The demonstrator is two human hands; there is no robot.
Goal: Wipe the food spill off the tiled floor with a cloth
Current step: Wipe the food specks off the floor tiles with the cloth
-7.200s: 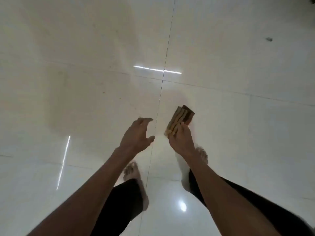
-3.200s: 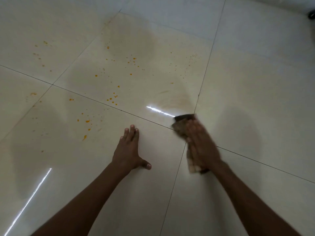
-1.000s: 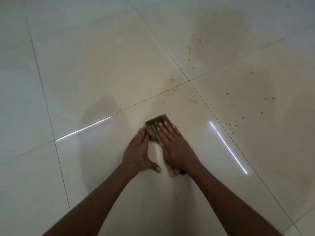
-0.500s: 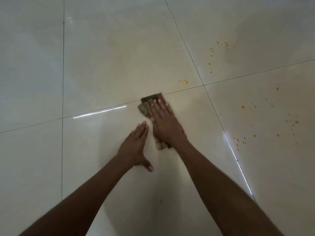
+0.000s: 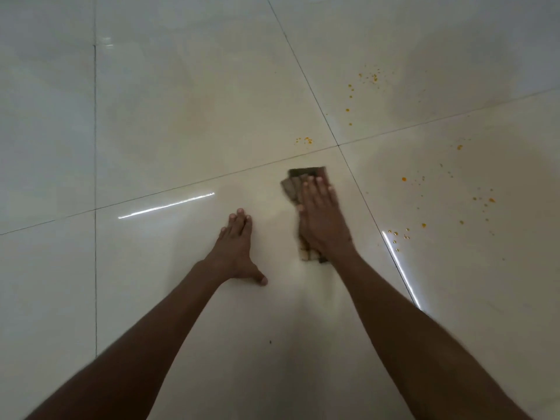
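cloth (image 5: 292,186) under right hand (image 5: 322,219), spill (image 5: 304,140) beyond

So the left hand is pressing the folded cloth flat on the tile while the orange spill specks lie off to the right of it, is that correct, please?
Not quite: in the head view the right hand presses the folded cloth flat on the tile, while the left hand rests bare on the floor. The orange spill specks do lie off to the right.

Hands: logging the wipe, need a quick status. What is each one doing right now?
Left hand: open, flat on the floor, holding nothing.
Right hand: open, flat, pressing the cloth to the floor.
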